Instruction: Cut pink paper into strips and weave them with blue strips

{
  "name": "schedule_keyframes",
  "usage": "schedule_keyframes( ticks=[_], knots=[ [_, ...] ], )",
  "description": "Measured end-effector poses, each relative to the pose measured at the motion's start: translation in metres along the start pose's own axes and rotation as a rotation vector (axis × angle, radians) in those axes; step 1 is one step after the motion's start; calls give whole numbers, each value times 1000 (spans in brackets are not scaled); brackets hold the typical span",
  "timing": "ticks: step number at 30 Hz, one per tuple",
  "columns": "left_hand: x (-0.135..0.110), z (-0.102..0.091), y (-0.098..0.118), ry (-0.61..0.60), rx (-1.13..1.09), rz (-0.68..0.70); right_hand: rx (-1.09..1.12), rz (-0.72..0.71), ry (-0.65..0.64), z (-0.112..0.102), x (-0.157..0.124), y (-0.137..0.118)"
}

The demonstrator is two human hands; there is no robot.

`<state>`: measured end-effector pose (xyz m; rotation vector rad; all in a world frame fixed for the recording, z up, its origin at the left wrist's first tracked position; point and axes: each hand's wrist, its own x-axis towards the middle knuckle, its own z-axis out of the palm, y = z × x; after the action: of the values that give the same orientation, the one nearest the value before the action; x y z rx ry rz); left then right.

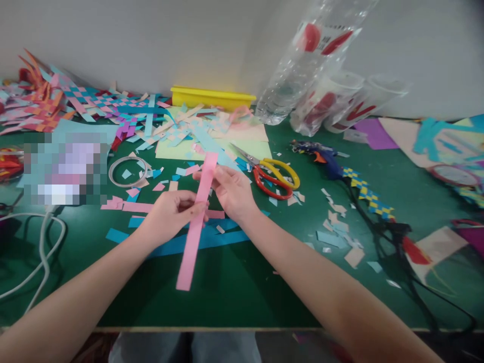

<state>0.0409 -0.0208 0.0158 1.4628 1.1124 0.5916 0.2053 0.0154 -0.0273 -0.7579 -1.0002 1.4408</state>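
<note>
Pinching a pink paper strip (194, 242) near its middle, the fingers (195, 209) of the left hand (164, 214) are closed on it, thumb on top. The right hand (236, 194) grips the same strip closer to its far end, thumb and fingers together at its right edge. The strip slants above the green worktop (234, 307), its near end lower left, passing over blue strips (212, 244) that lie beneath the hands. Another pink strip (138, 206) lies just beyond the left wrist.

Right of the right hand rest scissors (280, 180) with one red and one yellow handle; left of the left hand lies a tape roll (112, 174). Paper scraps (159, 187) are scattered around.

Farther out, a white cable (44, 257) curls at left, beside a pixelated object (71, 166). A dark blue glue gun (330, 167) lies at right, near a yellow-and-blue woven band (368, 194). At the back are woven paper pieces (91, 101), a yellow container (212, 98), a clear bottle (291, 70) and two cups (321, 103).
</note>
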Motion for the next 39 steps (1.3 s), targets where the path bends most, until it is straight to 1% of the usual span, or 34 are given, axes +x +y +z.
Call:
schedule_keyframes(
  ticks=[1, 3, 6, 8, 14, 18, 24, 30, 39],
  knots=[
    [0, -1, -1, 21, -2, 6, -34, 19, -38, 0, -1, 0],
    [1, -2, -3, 32, 9, 17, -80, 48, -66, 1, -3, 1],
    [0, -1, -4, 23, 39, 24, -72, 35, -32, 0, -3, 1],
    [-1, 1, -4, 23, 52, 5, -58, 32, -8, 0, -3, 1],
    [-1, 3, -4, 30, 100, -19, -50, 62, 31, 1, -4, 0],
    [0, 2, -6, 26, 111, -23, -22, 58, 25, 1, -4, 0],
    [0, 2, -6, 38, 120, -42, -44, 52, 29, 0, -4, 2],
    [0, 3, -5, 34, 105, -47, -46, 28, 27, 0, -4, 2],
    [-1, 5, -3, 18, 40, -71, -32, 42, 28, 0, -4, 2]
  ],
)
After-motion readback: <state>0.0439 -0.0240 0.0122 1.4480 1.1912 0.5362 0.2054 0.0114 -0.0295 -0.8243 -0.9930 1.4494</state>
